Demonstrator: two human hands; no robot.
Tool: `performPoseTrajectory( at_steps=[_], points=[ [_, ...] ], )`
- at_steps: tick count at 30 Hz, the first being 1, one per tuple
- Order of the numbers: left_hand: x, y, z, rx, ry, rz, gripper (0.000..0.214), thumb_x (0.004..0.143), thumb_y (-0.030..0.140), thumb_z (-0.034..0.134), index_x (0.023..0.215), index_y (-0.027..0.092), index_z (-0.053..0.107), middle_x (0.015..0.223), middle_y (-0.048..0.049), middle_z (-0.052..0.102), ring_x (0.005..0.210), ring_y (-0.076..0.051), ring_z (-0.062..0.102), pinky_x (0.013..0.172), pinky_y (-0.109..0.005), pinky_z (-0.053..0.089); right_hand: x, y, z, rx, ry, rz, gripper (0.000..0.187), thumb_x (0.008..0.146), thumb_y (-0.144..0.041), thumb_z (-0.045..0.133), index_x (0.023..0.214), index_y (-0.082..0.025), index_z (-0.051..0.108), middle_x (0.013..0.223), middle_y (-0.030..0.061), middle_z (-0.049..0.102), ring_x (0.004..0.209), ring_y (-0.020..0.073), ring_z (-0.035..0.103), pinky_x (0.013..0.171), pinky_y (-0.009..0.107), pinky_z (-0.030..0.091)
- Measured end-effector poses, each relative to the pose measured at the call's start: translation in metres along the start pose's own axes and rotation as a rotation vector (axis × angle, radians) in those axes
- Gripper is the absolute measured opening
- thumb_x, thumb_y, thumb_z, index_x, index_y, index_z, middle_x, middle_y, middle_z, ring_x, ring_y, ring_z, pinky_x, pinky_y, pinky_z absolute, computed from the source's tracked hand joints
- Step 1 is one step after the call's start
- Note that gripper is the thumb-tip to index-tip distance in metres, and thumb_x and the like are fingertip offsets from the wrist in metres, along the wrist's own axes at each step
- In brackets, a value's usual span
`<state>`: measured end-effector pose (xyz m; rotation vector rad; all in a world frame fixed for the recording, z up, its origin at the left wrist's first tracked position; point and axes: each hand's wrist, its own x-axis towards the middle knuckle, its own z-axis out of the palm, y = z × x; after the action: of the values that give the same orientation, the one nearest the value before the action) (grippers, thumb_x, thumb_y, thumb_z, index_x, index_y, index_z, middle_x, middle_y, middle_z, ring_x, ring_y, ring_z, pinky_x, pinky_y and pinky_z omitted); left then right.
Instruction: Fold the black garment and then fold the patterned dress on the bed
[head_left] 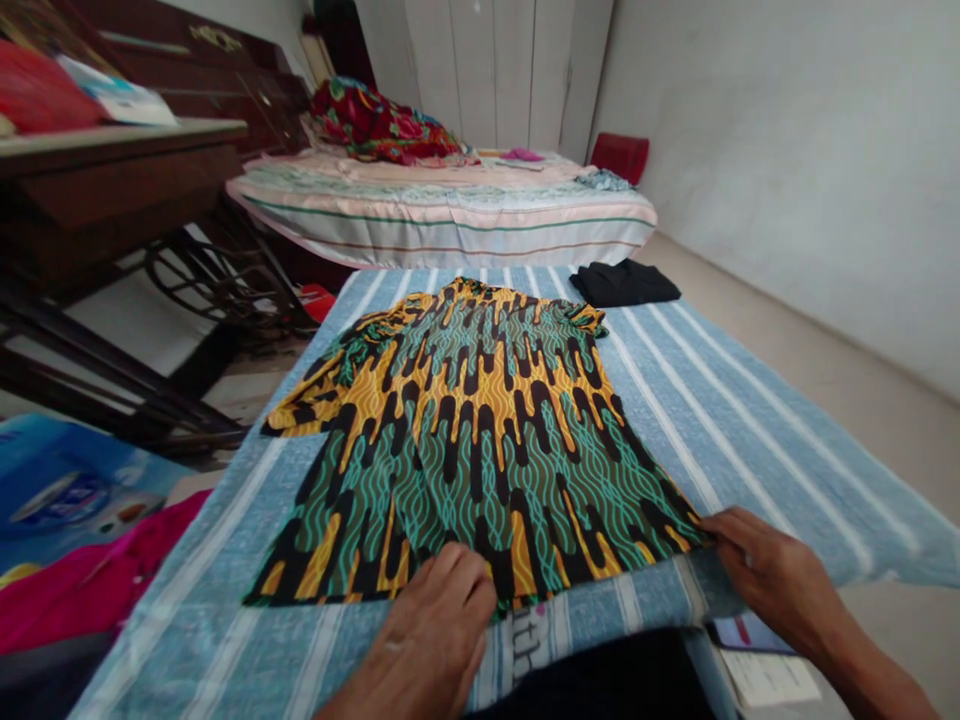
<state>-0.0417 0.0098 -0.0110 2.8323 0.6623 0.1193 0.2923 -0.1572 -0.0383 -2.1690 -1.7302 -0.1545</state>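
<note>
A shirt [487, 430] patterned in green, yellow and black lies spread on a blue-and-white striped cloth, its hem towards me and its collar at the far end. The left sleeve reaches out flat to the side, while the right one is bunched near the shoulder. My left hand [439, 620] is closed on the middle of the hem, with its fingertips partly hidden. At the hem's right corner, my right hand [765, 560] pinches the fabric between thumb and fingers. Small creases run up from the left hand.
Folded black clothing [626, 283] rests at the cloth's far right. Beyond is a bed [450, 220] with a red floral blanket [382, 125]. A sewing-machine table [120, 140] stands left, above a blue box [75, 490] and pink fabric [97, 560]. A phone [750, 635] lies below my right hand.
</note>
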Motion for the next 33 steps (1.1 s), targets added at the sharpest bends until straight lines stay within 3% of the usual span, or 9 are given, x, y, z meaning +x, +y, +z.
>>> performPoseTrajectory(
  at_steps=[7,9,13,17,20,24,27,29,33],
  points=[
    [-0.002,-0.002,0.005,0.027,-0.025,0.001,0.026,0.076,0.008,0.047,0.096,0.020,0.058,0.102,-0.0045,0.054,0.100,-0.022,0.045,0.093,-0.040,0.041,0.002,-0.006,-0.012,-0.139,-0.182,0.021,0.030,0.086,-0.020,0.037,0.093,-0.024,0.066,0.086,0.0021,0.067,0.068,0.0146,0.066,0.057,0.025,0.053],
    [-0.002,-0.001,0.005,0.024,-0.012,0.007,0.026,0.076,0.006,0.047,0.095,0.020,0.058,0.101,-0.0048,0.054,0.099,-0.022,0.045,0.092,-0.040,0.042,0.008,-0.015,-0.017,-0.162,-0.112,0.001,0.027,0.087,-0.024,0.039,0.095,-0.023,0.065,0.091,0.0037,0.067,0.072,0.0167,0.067,0.061,0.028,0.055],
    [-0.001,0.000,0.002,0.008,0.012,0.032,0.025,0.075,0.004,0.046,0.092,0.019,0.056,0.098,-0.0053,0.053,0.097,-0.022,0.045,0.091,-0.041,0.043,0.023,-0.035,-0.007,-0.036,0.104,-0.149,0.028,0.089,-0.026,0.042,0.109,-0.018,0.061,0.113,0.0091,0.063,0.103,0.0200,0.061,0.089,0.034,0.051],
    [-0.003,0.003,-0.003,-0.013,0.024,0.049,0.028,0.073,0.002,0.047,0.094,0.019,0.055,0.096,-0.0053,0.053,0.095,-0.022,0.045,0.088,-0.039,0.044,0.024,-0.037,0.020,-0.109,0.057,-0.156,0.034,0.090,-0.034,0.042,0.111,-0.014,0.060,0.118,0.0134,0.061,0.110,0.0257,0.057,0.090,0.041,0.050],
    [-0.005,0.004,-0.008,-0.044,0.023,0.058,0.029,0.074,0.003,0.046,0.096,0.019,0.054,0.097,-0.0053,0.053,0.098,-0.021,0.045,0.089,-0.038,0.043,0.021,-0.040,0.027,-0.168,0.073,-0.108,0.037,0.090,-0.041,0.041,0.105,-0.014,0.062,0.113,0.0148,0.063,0.107,0.0305,0.057,0.087,0.048,0.050],
    [-0.007,0.005,-0.013,-0.094,-0.009,0.059,0.023,0.076,0.007,0.048,0.094,0.019,0.054,0.096,-0.0051,0.053,0.095,-0.020,0.046,0.086,-0.035,0.045,0.033,-0.090,0.021,0.117,0.219,-0.288,0.023,0.088,-0.030,0.050,0.101,-0.016,0.061,0.104,0.0124,0.064,0.100,0.0247,0.059,0.088,0.041,0.049],
    [-0.008,0.006,-0.013,-0.108,-0.020,0.051,0.021,0.077,0.008,0.048,0.095,0.019,0.054,0.096,-0.0055,0.053,0.095,-0.020,0.047,0.085,-0.035,0.046,0.042,-0.146,0.025,0.465,0.075,-0.524,0.016,0.088,-0.018,0.049,0.099,-0.016,0.060,0.091,0.0078,0.064,0.087,0.0173,0.060,0.078,0.030,0.051],
    [-0.009,0.007,-0.012,-0.123,0.008,0.055,0.018,0.079,0.009,0.047,0.093,0.018,0.055,0.095,-0.0058,0.054,0.094,-0.020,0.047,0.085,-0.034,0.046,0.044,-0.172,0.035,0.551,-0.029,-0.573,0.013,0.088,-0.015,0.047,0.090,-0.017,0.060,0.079,0.0050,0.061,0.075,0.0155,0.058,0.067,0.028,0.050],
    [-0.015,0.000,-0.015,-0.223,0.104,0.131,0.013,0.083,0.011,0.043,0.086,0.017,0.055,0.092,-0.0055,0.057,0.092,-0.017,0.050,0.086,-0.031,0.046,0.041,-0.183,0.053,0.533,-0.081,-0.602,0.015,0.089,-0.015,0.046,0.085,-0.017,0.060,0.076,0.0048,0.058,0.072,0.0157,0.054,0.064,0.028,0.047]
  ],
)
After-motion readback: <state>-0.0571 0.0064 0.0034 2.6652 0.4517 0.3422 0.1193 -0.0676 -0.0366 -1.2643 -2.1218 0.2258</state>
